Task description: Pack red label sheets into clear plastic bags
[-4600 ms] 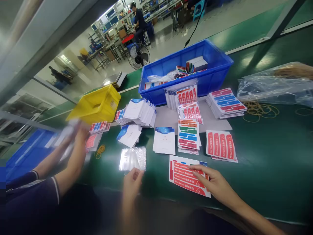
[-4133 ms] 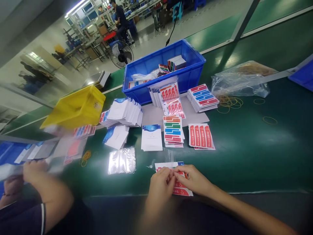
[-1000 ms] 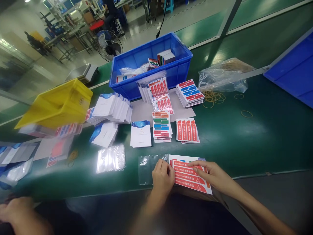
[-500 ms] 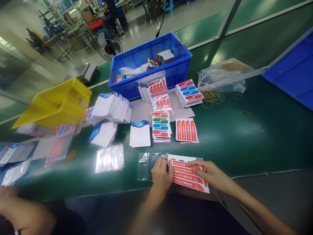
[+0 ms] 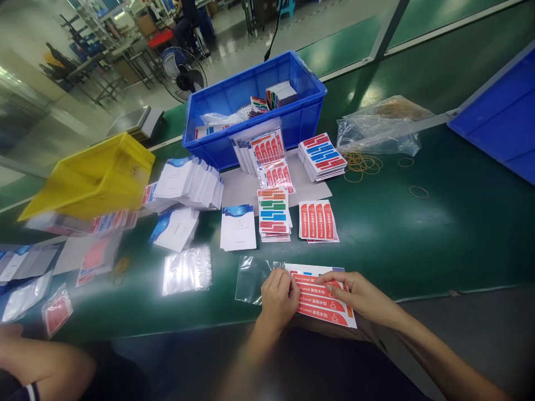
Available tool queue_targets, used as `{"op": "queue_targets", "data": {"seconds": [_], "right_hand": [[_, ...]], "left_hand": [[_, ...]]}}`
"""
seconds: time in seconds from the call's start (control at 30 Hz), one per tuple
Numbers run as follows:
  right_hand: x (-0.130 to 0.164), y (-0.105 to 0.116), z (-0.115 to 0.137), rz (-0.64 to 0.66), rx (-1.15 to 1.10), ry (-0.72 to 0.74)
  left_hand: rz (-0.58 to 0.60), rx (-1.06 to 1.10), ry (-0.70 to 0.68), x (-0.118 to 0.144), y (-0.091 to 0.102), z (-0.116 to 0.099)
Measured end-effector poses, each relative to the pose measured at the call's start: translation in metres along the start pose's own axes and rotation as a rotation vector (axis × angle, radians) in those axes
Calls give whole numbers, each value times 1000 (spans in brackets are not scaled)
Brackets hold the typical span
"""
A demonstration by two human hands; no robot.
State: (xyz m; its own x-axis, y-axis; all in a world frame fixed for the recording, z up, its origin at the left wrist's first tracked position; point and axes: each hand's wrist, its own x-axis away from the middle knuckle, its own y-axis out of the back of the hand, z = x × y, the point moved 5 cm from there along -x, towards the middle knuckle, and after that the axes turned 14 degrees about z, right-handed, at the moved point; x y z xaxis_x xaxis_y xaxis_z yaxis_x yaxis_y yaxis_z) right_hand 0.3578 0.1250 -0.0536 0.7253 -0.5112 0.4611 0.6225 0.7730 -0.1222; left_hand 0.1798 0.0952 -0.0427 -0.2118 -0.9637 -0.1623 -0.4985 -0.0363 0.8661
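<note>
Lying at the tabletop's (image 5: 384, 239) near edge, the red label sheet (image 5: 318, 305) carries four strips, legible in part as "Max Level" and "Min Level" with "最高水位" and "最低水位". Its long axis runs left to right, the right end tipped nearer the wearer, and the lettering reads upright from the near side. Other labels in blue and orange peek out from beneath. The right hand (image 5: 364, 298) reaches in from the near right, index finger and thumb pinched over the sheet's right end. The left hand (image 5: 279, 296), its back upward, curls closed on the right edge of a clear plastic bag (image 5: 249, 280), touching the sheet's left end; its fingertips are hidden. Farther off, a matching red label stack (image 5: 316, 220) has its lettering turned lengthwise, away from the wearer; left of it stand multicoloured label sheets (image 5: 273, 213) and blue-topped booklets (image 5: 238, 228), their print too small to read.
</note>
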Motion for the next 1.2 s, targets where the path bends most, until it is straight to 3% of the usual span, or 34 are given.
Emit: {"op": "queue_targets", "data": {"seconds": [0.3, 0.6, 0.73, 0.9, 1.07, 1.2], "right_hand": [[-14, 5, 3, 76, -26, 10], [-21, -17, 11, -179, 235, 79], [-27, -27, 18, -126, 232, 122], [-24, -18, 27, -270, 185, 176], [-22, -27, 42, -177, 245, 228], [-18, -23, 48, -303, 140, 300]], "left_hand": [[37, 25, 4, -2, 9, 4], [148, 31, 78, -3, 13, 5], [186, 64, 87, -2, 14, 3], [124, 136, 155, 1, 28, 4], [95, 236, 124, 1, 35, -3], [-12, 267, 186, 4, 45, -2]]}}
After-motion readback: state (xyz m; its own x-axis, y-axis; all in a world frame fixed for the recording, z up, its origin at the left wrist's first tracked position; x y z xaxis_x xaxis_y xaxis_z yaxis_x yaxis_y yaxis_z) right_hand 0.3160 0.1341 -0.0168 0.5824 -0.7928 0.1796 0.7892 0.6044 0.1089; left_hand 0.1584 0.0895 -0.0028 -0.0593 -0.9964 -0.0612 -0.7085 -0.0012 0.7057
